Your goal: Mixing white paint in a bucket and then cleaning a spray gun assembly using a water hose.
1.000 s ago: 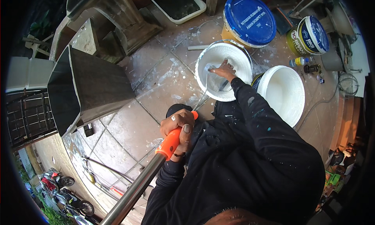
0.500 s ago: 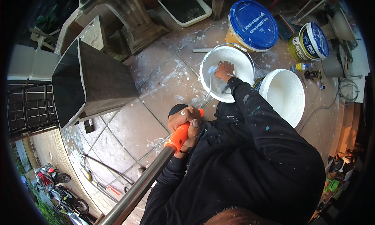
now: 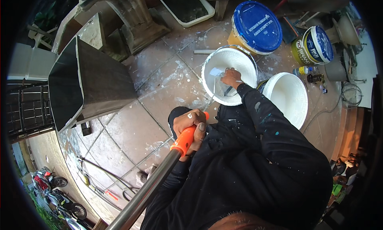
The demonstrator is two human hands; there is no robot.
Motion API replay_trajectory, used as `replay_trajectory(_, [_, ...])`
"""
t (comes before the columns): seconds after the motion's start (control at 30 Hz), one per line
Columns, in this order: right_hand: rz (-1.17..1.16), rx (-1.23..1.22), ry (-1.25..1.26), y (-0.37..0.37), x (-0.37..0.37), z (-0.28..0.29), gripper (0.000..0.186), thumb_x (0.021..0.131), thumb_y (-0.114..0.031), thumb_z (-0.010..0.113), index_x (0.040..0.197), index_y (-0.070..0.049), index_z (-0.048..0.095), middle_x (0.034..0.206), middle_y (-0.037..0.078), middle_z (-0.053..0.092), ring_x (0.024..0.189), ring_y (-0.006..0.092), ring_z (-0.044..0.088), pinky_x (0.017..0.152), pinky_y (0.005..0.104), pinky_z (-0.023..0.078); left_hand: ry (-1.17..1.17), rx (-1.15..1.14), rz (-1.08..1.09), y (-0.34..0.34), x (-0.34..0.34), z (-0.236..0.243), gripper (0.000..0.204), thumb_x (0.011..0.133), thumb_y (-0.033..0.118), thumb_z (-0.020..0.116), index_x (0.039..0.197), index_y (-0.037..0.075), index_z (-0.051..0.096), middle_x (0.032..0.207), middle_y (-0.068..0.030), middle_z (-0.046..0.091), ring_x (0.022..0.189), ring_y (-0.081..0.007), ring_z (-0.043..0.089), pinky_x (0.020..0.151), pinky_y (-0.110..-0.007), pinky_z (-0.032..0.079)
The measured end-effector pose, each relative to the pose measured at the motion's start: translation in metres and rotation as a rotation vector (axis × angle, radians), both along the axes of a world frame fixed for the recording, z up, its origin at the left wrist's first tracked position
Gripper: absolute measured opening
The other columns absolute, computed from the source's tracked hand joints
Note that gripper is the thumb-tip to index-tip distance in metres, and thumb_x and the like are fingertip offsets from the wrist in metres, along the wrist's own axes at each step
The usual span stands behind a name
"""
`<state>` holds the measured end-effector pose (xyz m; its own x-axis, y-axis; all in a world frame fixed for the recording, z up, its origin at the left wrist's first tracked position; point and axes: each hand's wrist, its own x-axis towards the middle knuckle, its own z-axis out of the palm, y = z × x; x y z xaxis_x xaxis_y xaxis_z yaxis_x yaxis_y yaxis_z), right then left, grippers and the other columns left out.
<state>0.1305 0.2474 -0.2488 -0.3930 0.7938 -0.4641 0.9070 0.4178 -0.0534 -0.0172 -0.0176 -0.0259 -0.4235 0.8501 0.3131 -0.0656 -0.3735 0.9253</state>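
My left hand is wrapped round the orange grip of a metal pole, which slants down to the lower edge. Inside a white bucket, my right hand reaches down with its fingers curled. A pale, see-through grey thing lies under and beside those fingers; its kind is unclear, and the fingertips are partly hidden. Close to my right forearm stands a second white bucket, its inside coated white.
Blue-lidded paint pails stand beyond the buckets, with small bottles at the right. A large dark angular container stands at the left. A short white tube and a hose lie on the paint-spotted tiles.
My right hand's fingers were spread over the bucket's inside and are now drawn together. The view has shifted slightly; my left hand keeps its hold on the pole.
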Motion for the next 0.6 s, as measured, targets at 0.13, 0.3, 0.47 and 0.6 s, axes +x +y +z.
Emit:
replay_trajectory(0.13, [0.148,-0.014,-0.037,-0.01,0.007,-0.018,0.026,0.078,-0.022,0.061,0.093,-0.009,0.077,0.098,0.013,0.074,0.096,0.031,0.071,0.084,0.0414,0.055,-0.01,0.002,0.024,-0.001,-0.001,0.004,0.034,0.09,0.023,0.061,0.068,0.004,0.044,0.058,-0.0049,0.047,0.054,-0.0179,0.047,0.053,-0.031,0.041])
replay_trajectory(0.3, [0.447,0.247,0.234,-0.014,0.015,-0.019,0.017,0.075,-0.018,0.061,0.08,-0.009,0.074,0.082,0.012,0.072,0.083,0.0304,0.071,0.076,0.0428,0.055,0.008,0.01,0.033,-0.004,0.002,0.006,0.035,0.091,0.023,0.06,0.067,0.004,0.043,0.058,-0.0047,0.046,0.053,-0.0175,0.045,0.052,-0.031,0.04])
replay_trajectory(0.47, [0.489,0.34,0.213,0.014,0.035,0.02,0.013,0.074,-0.014,0.061,0.068,-0.009,0.071,0.073,0.011,0.07,0.078,0.0302,0.07,0.074,0.0446,0.054,-0.012,0.036,0.031,-0.01,0.006,0.006,0.036,0.091,0.022,0.061,0.067,0.003,0.042,0.057,-0.0046,0.045,0.052,-0.0165,0.043,0.051,-0.03,0.037])
replay_trajectory(0.6, [0.462,0.291,0.114,0.022,0.047,0.053,0.014,0.076,-0.014,0.06,0.074,-0.01,0.073,0.077,0.013,0.071,0.081,0.0306,0.07,0.077,0.044,0.053,-0.047,-0.021,0.04,-0.015,0.01,0.004,0.036,0.091,0.022,0.062,0.067,0.003,0.043,0.057,-0.0038,0.044,0.052,-0.0145,0.042,0.05,-0.029,0.035])
